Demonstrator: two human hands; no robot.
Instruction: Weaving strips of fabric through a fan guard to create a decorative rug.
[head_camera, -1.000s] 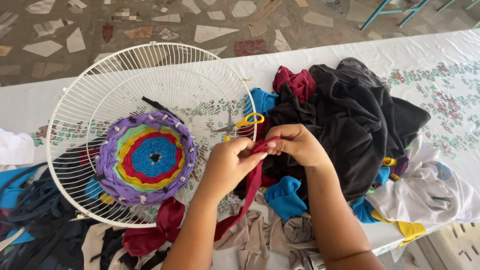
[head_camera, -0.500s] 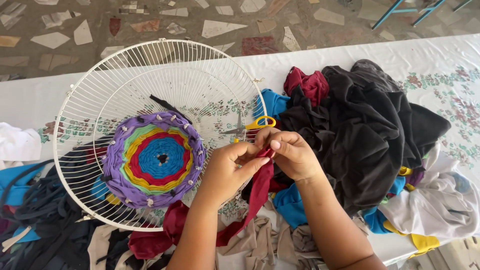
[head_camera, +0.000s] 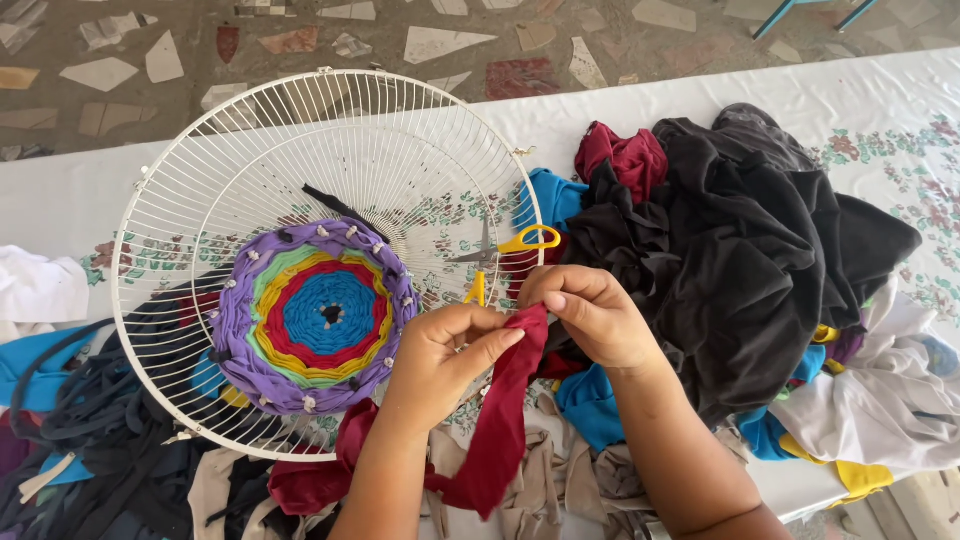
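Both of my hands pinch the top end of a dark red fabric strip (head_camera: 500, 420) that hangs down toward the table's front edge. My left hand (head_camera: 445, 355) grips it from the left, my right hand (head_camera: 590, 315) from the right. Just left of my hands lies a white wire fan guard (head_camera: 250, 160) with a round woven fabric mat (head_camera: 315, 315) in purple, green, yellow, red and blue worked into its centre. Yellow-handled scissors (head_camera: 505, 250) rest on the guard's right rim, just above my hands.
A heap of black cloth (head_camera: 740, 250) with dark red, blue, white and yellow pieces fills the right side. Dark blue, black and beige scraps (head_camera: 100, 450) lie at the lower left. The white floral tablecloth (head_camera: 880, 100) covers the table; a mosaic floor lies beyond.
My hands have kept hold of the red strip, shifting slightly down and apart along its top end. The view has drifted a little.
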